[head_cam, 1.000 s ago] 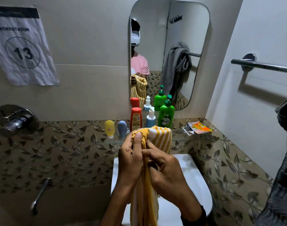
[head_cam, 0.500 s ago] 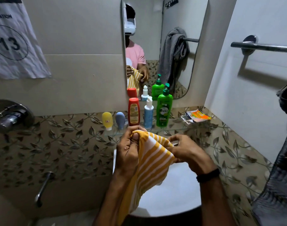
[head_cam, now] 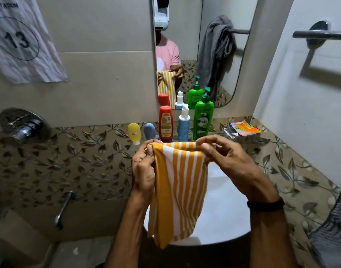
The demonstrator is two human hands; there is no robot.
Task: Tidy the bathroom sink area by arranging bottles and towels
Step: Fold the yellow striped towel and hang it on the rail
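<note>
Left hand [head_cam: 144,167]: fingers curled; thumb and fingers pinch the upper left corner of the striped towel [head_cam: 179,190].
Right hand [head_cam: 229,163]: thumb and fingers pinch the upper right edge of the same towel; a black wristband [head_cam: 265,205] sits on this wrist.
Striped towel: yellow and white stripes; held up by its top edge between both hands, stretched across at the top and hanging freely below, in front of the sink [head_cam: 224,209].
Sink: white basin, directly below and behind the hanging towel.
Bottle row: stands upright below the mirror [head_cam: 187,35], just beyond the hands.
Row order, left to right: yellow tube [head_cam: 134,132], blue-grey tube [head_cam: 149,131], red bottle [head_cam: 165,123], blue pump bottle [head_cam: 183,124], green pump bottle [head_cam: 203,118].
Spacing: the two tubes stand just beside each other; the three taller bottles stand close together; whether they touch cannot be told.
Orange sachet [head_cam: 243,128]: lies flat to the right of the green pump bottle, apart from it.
Grey towel [head_cam: 334,229]: at the right edge of the view, only partly visible.
Towel bar [head_cam: 320,33]: mounted on the right wall, above the grey towel.
Paper sign [head_cam: 20,41]: fixed to the left wall, marked 13.
Wall valve [head_cam: 23,126]: chrome, on the left wall below the sign.
</note>
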